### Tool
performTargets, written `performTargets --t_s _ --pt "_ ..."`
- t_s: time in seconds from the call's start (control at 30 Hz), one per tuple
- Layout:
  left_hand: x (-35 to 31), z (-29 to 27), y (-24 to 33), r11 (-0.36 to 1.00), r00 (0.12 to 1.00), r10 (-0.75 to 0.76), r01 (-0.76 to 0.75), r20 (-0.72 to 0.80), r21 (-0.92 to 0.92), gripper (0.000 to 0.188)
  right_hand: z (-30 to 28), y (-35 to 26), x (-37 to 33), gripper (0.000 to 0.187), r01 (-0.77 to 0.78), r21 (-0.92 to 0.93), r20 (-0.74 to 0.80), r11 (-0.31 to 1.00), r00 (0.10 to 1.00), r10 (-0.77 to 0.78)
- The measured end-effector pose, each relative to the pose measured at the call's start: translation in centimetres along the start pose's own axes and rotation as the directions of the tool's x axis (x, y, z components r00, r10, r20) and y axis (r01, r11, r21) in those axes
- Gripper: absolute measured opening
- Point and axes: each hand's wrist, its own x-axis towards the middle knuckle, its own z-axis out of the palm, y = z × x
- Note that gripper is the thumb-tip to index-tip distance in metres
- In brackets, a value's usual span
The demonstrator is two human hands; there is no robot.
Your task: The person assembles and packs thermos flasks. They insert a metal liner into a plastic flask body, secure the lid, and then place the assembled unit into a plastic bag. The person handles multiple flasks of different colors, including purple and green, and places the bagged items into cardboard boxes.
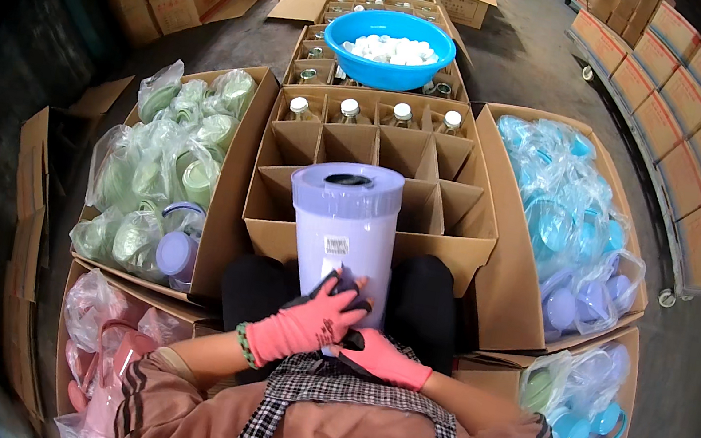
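Note:
A tall lilac lidded canister [345,227] stands upright before my lap, a dark recess in its lid and a small white barcode label on its side. My left hand [309,321], in a pink and black glove, presses against its lower side with the fingers slightly spread. Around its bottom end curls my right hand [385,358], gloved alike; its fingertips are partly hidden. Just beyond is a divided cardboard box [365,243], whose far row of cells holds several clear bottles [349,112] with white caps.
Open boxes of bagged plasticware flank me: green [163,166] and pink [117,348] at left, blue [552,220] and mixed colours [581,431] at right. A blue basin [386,72] of white caps sits ahead on more bottle boxes. Stacked cartons [689,105] stand far right.

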Motion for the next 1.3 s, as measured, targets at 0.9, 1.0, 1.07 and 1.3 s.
performTargets --t_s 0.9,1.0,1.07,1.3 --pt "2.9 -7.0 -5.9 0.843 0.541 -0.495 0.109 -0.68 -0.527 0.045 -13.9 -0.4 13.9 0.051 0.35 0.585 -0.52 0.732 0.854 0.007" --pt "0.6 -1.7 -12.3 0.723 0.345 -0.571 0.642 -0.745 -0.257 0.04 -9.0 -2.8 12.8 0.051 0.554 0.197 -0.739 0.809 0.626 -0.248" --pt "1.7 -0.8 -11.0 0.435 0.319 -0.878 0.219 -0.358 -0.873 0.043 -9.7 -2.9 13.2 0.054 0.521 0.224 -0.672 0.824 0.695 -0.256" --pt "0.8 -3.1 -9.4 0.526 0.374 -0.825 0.239 -0.423 -0.816 0.047 -10.0 -5.5 11.3 0.065 0.497 0.187 -0.535 0.847 0.775 -0.336"
